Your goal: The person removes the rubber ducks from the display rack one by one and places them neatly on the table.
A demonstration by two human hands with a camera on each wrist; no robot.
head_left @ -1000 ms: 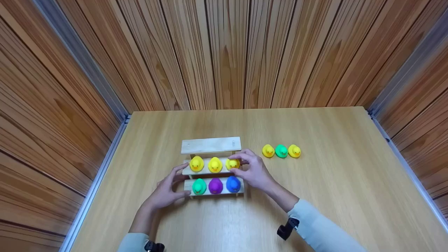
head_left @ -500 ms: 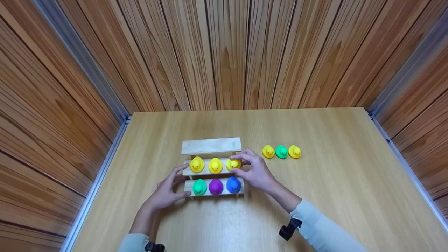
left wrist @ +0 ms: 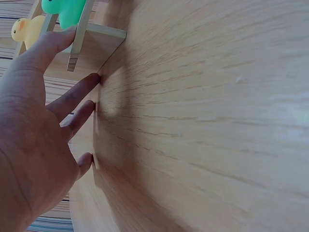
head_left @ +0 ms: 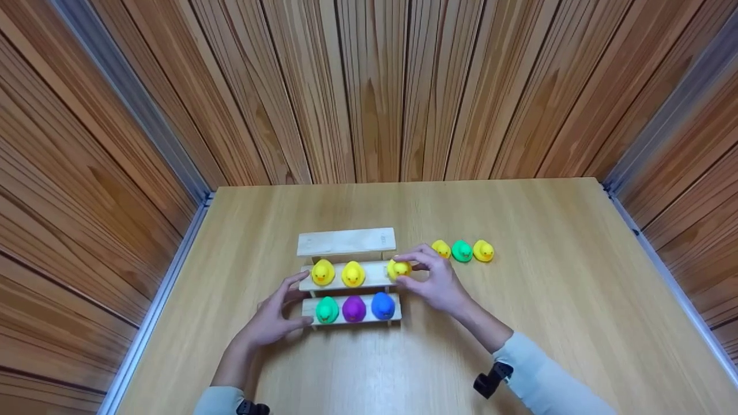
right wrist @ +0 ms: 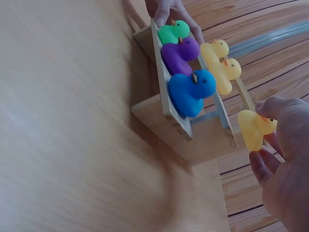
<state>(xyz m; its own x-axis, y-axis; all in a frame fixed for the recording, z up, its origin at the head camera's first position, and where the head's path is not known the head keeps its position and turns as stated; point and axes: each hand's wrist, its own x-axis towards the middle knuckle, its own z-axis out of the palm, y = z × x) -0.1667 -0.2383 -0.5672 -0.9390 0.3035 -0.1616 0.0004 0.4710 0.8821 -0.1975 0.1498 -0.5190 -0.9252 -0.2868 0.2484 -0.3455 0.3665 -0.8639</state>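
Apparently you're partway: green, purple and blue ducks (head_left: 354,309) line the lowest tier (head_left: 309,305) of the wooden rack (head_left: 346,241), two yellow ducks (head_left: 353,275) occupy its middle tier (head_left: 375,276), and three loose ducks (head_left: 462,251) stand past two o'clock. Your right hand (head_left: 433,282) pinches a smooth, rounded third yellow duck (head_left: 396,270) at the middle tier's three-o'clock end; your spread left hand (head_left: 270,320) touches the rack at nine o'clock.

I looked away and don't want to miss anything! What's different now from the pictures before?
The right hand moved to the right, carrying the yellow duck it was already pinching away from its two yellow neighbours, out to the right end of the middle shelf. Nothing was newly grabbed or let go. The left hand stayed at the left side, and the other ducks stayed put.
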